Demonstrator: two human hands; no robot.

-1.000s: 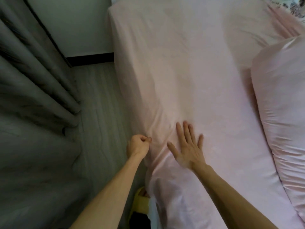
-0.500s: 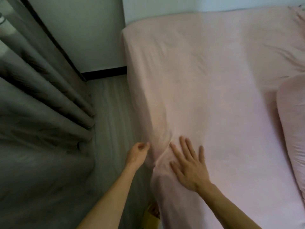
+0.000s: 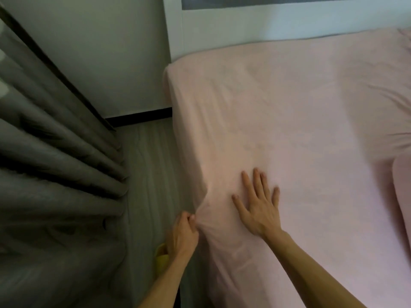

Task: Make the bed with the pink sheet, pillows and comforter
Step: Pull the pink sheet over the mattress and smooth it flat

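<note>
The left hand (image 3: 182, 232) pinched the pink sheet (image 3: 289, 134) at the bed's left edge — the right hand (image 3: 259, 206) lay flat, pinning it. A steady downward pull would likely clear the wrinkles.

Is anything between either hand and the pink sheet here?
Nothing visible. The left hand pinches the pink sheet at the bed's side edge, and the right hand lies flat on it.

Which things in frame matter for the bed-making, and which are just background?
Job: sheet, left hand pinching its edge, right hand flat on it, pink bedding at right.
Background: curtain, floor, headboard, yellow thing.
</note>
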